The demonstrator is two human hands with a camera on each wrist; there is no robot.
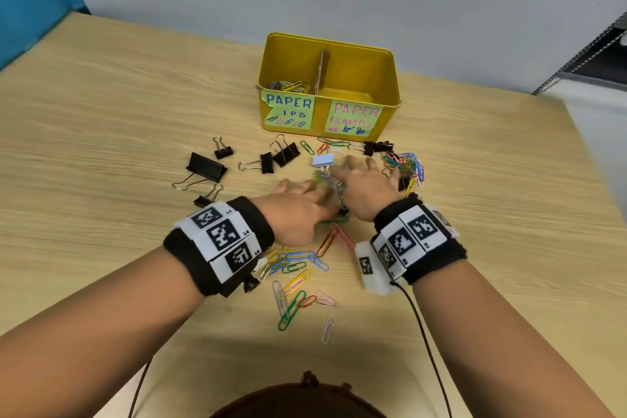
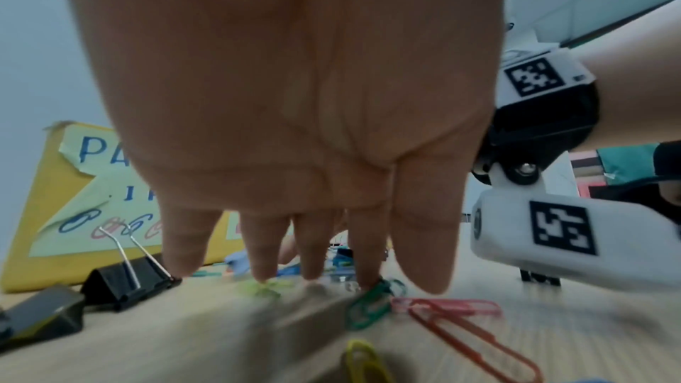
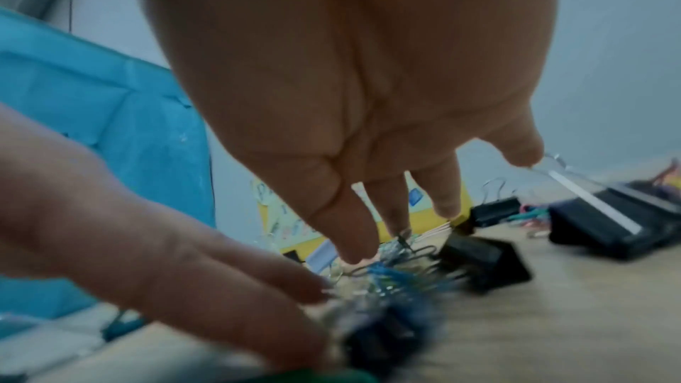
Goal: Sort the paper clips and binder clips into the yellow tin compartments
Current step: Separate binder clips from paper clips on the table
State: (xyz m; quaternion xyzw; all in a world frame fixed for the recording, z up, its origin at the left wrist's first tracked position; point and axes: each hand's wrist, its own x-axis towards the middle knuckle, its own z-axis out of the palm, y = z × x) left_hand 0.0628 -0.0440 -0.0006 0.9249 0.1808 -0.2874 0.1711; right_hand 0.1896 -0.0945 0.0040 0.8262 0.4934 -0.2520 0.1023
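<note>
The yellow tin (image 1: 386,78) stands at the back of the table, split by a cardboard divider. Its left compartment, labelled for paper clips, holds several paper clips (image 1: 290,86); the right one, labelled paper clamps, looks bare. My left hand (image 1: 302,188) and right hand (image 1: 356,169) lie side by side over a small heap of clips at the table's middle, fingers straight and blurred. In the left wrist view a fingertip (image 2: 366,278) touches a green paper clip (image 2: 368,306). A pale binder clip (image 1: 323,160) sits just beyond my fingers. Neither hand grips anything.
Several black binder clips (image 1: 207,166) lie scattered to the left of the hands. A tangle of coloured paper clips (image 1: 405,163) sits to the right, and more loose paper clips (image 1: 298,268) lie between my wrists. The wooden table (image 1: 101,146) meets a grey wall behind.
</note>
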